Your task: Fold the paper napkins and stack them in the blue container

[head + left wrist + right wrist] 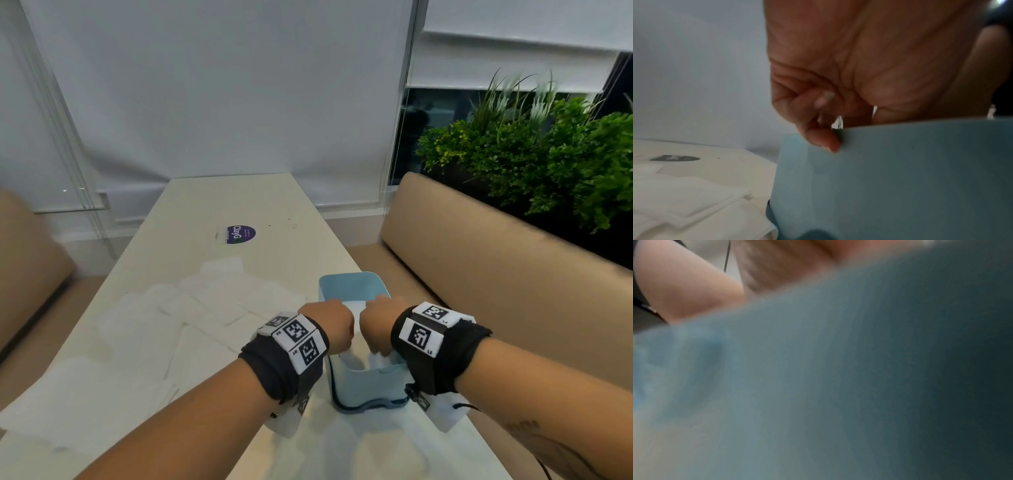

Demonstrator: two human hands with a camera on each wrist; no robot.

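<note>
White folded napkin in blue container on tabletop | left hand, right hand: fingers curled, apparently pinching it | step: stacking | next: let go gently, fetch loose napkins

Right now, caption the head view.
Both grips hold a white napkin inside the blue container; loose napkins lie beside it.

napkins left of container
</note>
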